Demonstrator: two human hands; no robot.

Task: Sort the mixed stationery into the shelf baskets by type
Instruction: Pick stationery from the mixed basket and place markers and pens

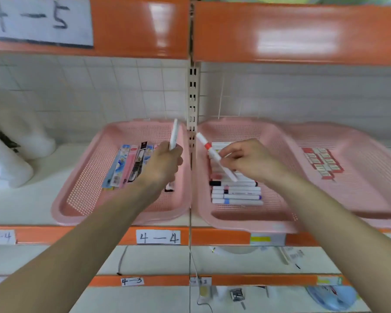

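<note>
Looks like moulded pink plastic on the left basket (88, 220), middle basket (235, 224) and right basket (370, 143): perforated mesh walls, smooth semi-gloss rims. Glossy orange finish on the shelf fascia (291, 35), strong light glare. Matt white paper for the label (158, 237). Cream painted metal on the slotted upright (192, 98). Satin tiles (122, 86) behind. Smooth white plastic on the pen (174, 132) and marker (209, 150). Glossy printed film on the packets (127, 166). Smooth matt white on the shelf board (20, 199).

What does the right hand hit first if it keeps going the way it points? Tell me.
Probably the slotted shelf upright: the right hand, pinching a red-banded marker, points left and back toward it. Depth is unclear, so it might pass in front.
</note>
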